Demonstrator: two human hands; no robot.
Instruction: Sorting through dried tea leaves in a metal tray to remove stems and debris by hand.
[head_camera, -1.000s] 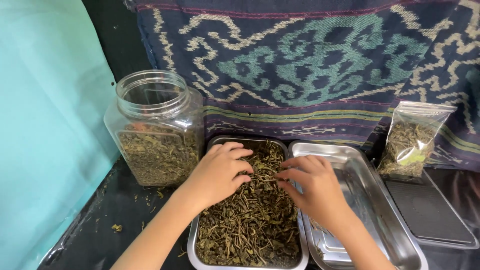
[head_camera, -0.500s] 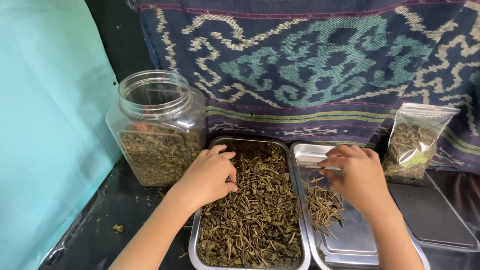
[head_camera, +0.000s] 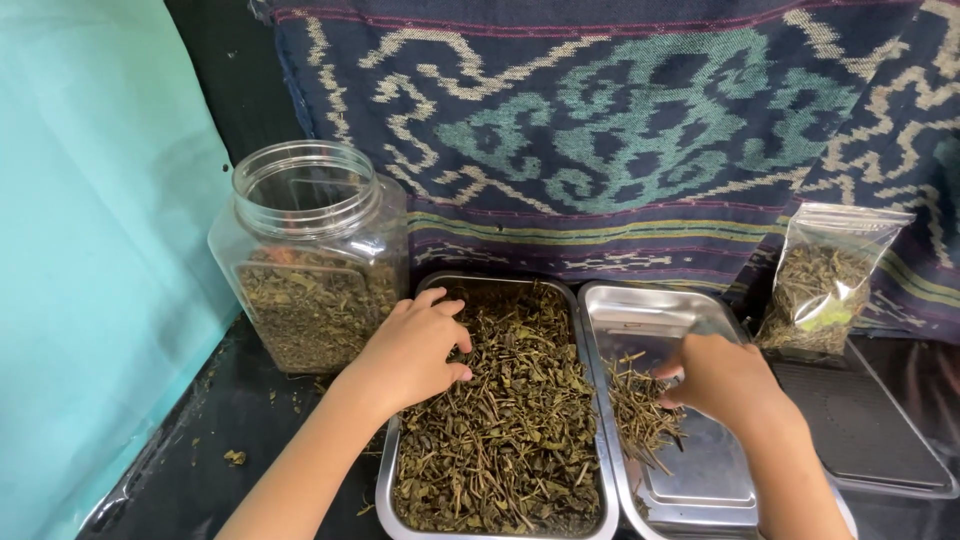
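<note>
The dried leaves (head_camera: 505, 420) lie in the left tray (head_camera: 384, 492), and they fill it almost from wall to wall. Your left hand (head_camera: 412, 350) rests on the upper left part of this heap, palm down, with the fingers loosely curled and the fingertips touching the leaves. You cannot tell from here if anything is caught under the palm.

Just beside it, wall against wall, stands the right tray (head_camera: 640, 310). It is mostly bare metal, and only a small pile of stems (head_camera: 640, 415) lies near its left wall. Your right hand (head_camera: 722, 380) is over this tray, just to the right of the stems, with the fingers bent together and turned toward the pile. The fingertips are at the edge of the stems, but the back of the hand hides them, so it is not clear whether they pinch any stem.

So the big heap is under your left hand, and the small pile is next to your right hand, and the two hands are well apart.

Left of the trays a clear jar (head_camera: 310, 255) stands open on the dark desk (head_camera: 200, 470), about half full of the same leaves. At the right, a clear bag (head_camera: 825, 280) of leaves stands upright behind a flat black scale (head_camera: 860, 425). A patterned cloth (head_camera: 620, 130) hangs behind everything, and a teal sheet (head_camera: 90, 250) covers the left side.
</note>
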